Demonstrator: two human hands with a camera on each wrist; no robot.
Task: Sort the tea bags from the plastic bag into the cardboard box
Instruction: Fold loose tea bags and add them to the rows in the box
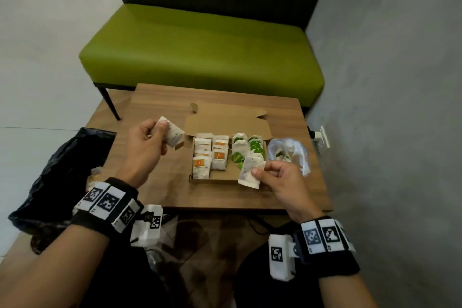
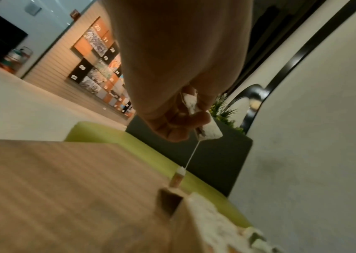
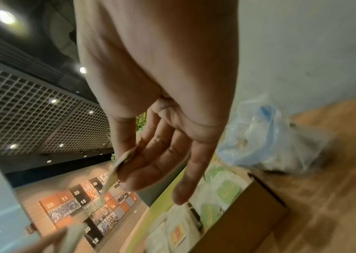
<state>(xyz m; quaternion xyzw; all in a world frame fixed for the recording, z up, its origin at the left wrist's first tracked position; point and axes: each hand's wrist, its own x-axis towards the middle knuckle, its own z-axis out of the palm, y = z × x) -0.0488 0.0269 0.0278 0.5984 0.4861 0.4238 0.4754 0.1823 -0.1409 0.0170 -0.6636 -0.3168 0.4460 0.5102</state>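
An open cardboard box lies on the wooden table; its left half holds orange-tagged tea bags, its right half green-tagged ones. My left hand hovers left of the box and pinches a white tea bag, whose string and orange tag dangle below. My right hand is at the box's near right corner and pinches another white tea bag between thumb and fingers. A clear plastic bag with green-tagged bags inside sits right of the box.
A black bin bag stands on the floor left of the table. A green bench is behind the table, and a grey wall is close on the right with a white socket.
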